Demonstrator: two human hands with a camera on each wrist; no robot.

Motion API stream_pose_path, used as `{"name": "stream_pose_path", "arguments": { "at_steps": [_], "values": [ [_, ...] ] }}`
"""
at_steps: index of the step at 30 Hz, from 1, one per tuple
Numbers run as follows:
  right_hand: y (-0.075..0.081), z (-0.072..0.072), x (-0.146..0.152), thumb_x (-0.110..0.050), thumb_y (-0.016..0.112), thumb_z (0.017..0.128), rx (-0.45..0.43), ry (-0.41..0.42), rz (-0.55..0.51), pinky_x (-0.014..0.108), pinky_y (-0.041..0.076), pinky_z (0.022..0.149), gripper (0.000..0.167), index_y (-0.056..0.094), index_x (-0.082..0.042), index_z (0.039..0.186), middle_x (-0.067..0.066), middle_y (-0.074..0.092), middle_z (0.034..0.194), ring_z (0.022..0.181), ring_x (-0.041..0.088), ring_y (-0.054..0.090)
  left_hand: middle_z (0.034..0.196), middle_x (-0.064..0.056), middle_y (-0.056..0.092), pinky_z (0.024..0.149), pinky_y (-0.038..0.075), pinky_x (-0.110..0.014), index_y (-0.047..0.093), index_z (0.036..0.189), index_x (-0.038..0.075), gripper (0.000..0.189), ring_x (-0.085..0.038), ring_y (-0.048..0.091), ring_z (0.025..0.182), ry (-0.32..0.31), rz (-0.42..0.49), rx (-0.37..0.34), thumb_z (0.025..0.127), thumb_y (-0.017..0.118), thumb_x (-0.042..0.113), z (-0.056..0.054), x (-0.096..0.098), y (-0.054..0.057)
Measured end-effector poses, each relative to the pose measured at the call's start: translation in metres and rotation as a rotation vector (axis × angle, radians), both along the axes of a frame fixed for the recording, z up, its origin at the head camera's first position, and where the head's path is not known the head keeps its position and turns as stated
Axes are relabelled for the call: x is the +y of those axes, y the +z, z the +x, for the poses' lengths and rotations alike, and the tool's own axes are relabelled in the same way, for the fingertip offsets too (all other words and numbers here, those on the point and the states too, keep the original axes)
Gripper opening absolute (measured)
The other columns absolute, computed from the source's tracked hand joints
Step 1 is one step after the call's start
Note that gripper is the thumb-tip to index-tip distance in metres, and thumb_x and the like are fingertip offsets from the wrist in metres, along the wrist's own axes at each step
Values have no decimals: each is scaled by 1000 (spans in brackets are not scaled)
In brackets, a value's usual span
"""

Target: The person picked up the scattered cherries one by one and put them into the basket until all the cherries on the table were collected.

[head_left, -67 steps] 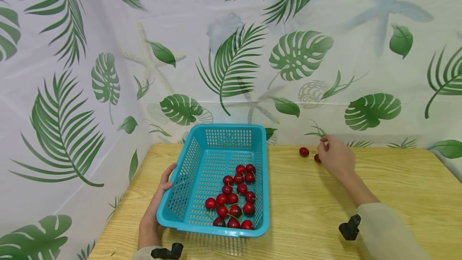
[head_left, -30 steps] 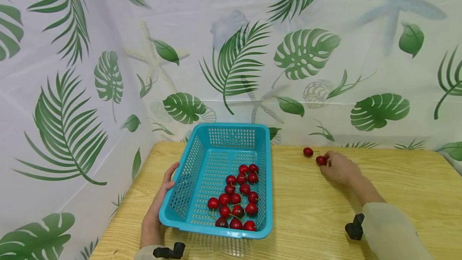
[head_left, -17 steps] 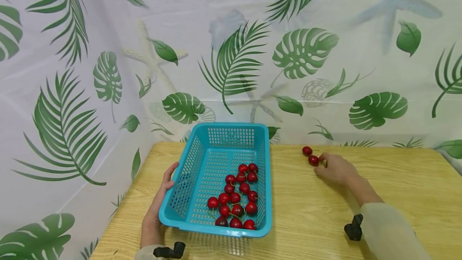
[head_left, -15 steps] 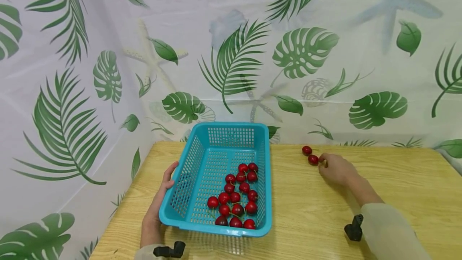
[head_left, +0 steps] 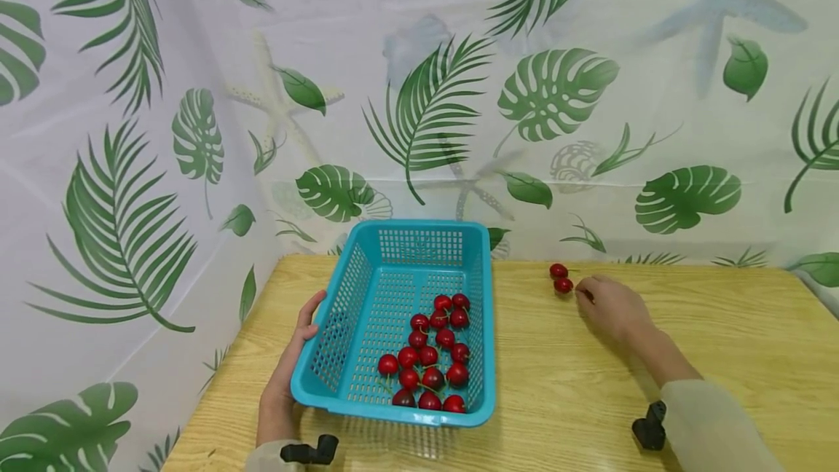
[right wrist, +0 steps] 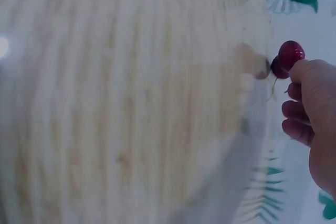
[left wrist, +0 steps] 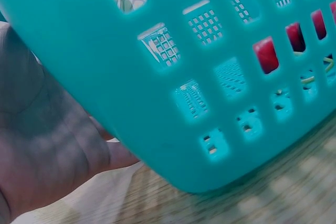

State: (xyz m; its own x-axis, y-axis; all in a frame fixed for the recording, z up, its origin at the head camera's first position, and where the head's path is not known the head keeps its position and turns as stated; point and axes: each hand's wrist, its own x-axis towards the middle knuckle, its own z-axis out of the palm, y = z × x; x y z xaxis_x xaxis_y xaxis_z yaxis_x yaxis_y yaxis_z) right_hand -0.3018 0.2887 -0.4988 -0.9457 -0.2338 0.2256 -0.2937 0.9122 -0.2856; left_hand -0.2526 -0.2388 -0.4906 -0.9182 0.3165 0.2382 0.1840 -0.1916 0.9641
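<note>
My left hand (head_left: 288,355) rests along the left side of a blue plastic basket (head_left: 488,326), fingers fairly straight against the outside wall. The left wrist view shows the palm of the left hand (left wrist: 47,135) beside the slotted basket wall (left wrist: 105,77). Several red cherries (head_left: 432,377) lie in the right and near part of the basket. My right hand (head_left: 616,304) is at the table's far side, thumb and finger pinching the stem end of a cherry (head_left: 562,285). A second cherry (head_left: 558,270) sits just behind it. In the right wrist view the nearer cherry (right wrist: 291,53) is at the thumb tip.
The light wood table (head_left: 537,370) ends at the back against a white leaf-printed cloth (head_left: 459,93). On the left another stretch of the cloth (head_left: 197,297) borders the table. The basket stands between the left hand and the two loose cherries.
The right fingers have moved from around the cherry's body to its stem end. That cherry has shifted left, closer to the second one. The left hand and basket have stayed in place.
</note>
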Motion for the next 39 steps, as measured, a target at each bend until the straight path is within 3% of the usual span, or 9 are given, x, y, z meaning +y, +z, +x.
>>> {"name": "stream_pose_path", "arguments": {
  "at_steps": [5,11,16,20,25,29,31,36,39],
  "values": [
    [13,-3,-14,-9,72,86,268,87,-3,32,45,51,5,71,-4,88,4,63,78,59,15,53,137,23,35,99,38,-22,39,134,53,60,0,45,123,22,-13,-17,97,24,9,0,2,2],
    [40,-13,-47,-4,74,82,547,264,-83,29,44,49,6,69,-3,86,4,60,76,59,15,53,135,18,36,98,40,-24,39,134,54,57,-1,46,121,18,-7,-53,97,27,12,0,1,2],
    [62,-20,-90,-4,75,80,641,359,-119,32,48,51,7,69,-3,84,6,62,76,61,17,58,137,26,38,98,38,-20,40,138,51,61,2,45,122,-30,32,62,97,26,7,-3,-3,-2],
    [69,-21,-126,-3,78,78,603,336,-82,29,46,49,9,71,-6,83,3,60,73,59,16,58,139,29,38,98,38,-19,41,139,50,63,3,44,123,-59,49,109,97,26,6,-5,-4,-4],
    [75,-21,-162,-7,73,85,502,256,23,30,41,45,12,66,-8,75,2,54,66,52,17,51,137,25,36,99,38,-21,39,138,52,58,2,44,124,-37,20,30,98,27,10,-2,-2,-1],
    [79,-25,-186,-7,65,89,351,203,118,35,44,47,16,62,-8,73,4,53,67,53,20,52,138,21,35,100,39,-23,38,135,54,58,0,44,124,9,-13,-26,98,27,12,0,0,2],
    [79,-27,-195,-6,62,89,275,180,172,37,47,49,14,64,-7,76,5,58,69,56,23,56,143,14,32,100,38,-24,38,135,54,58,-2,44,126,23,-20,-42,98,26,11,1,0,3],
    [74,-32,-212,-1,61,89,73,148,327,39,53,56,14,71,-10,83,8,68,79,66,25,63,157,-22,13,101,39,-27,36,135,54,57,-13,40,130,31,-29,-80,98,24,12,1,1,4],
    [71,-36,-221,-2,65,87,-23,135,430,38,54,61,14,69,-15,82,5,69,80,70,21,62,156,-17,22,100,40,-27,37,138,53,58,-13,42,129,24,-15,-72,98,25,12,2,0,2]
  ]
}}
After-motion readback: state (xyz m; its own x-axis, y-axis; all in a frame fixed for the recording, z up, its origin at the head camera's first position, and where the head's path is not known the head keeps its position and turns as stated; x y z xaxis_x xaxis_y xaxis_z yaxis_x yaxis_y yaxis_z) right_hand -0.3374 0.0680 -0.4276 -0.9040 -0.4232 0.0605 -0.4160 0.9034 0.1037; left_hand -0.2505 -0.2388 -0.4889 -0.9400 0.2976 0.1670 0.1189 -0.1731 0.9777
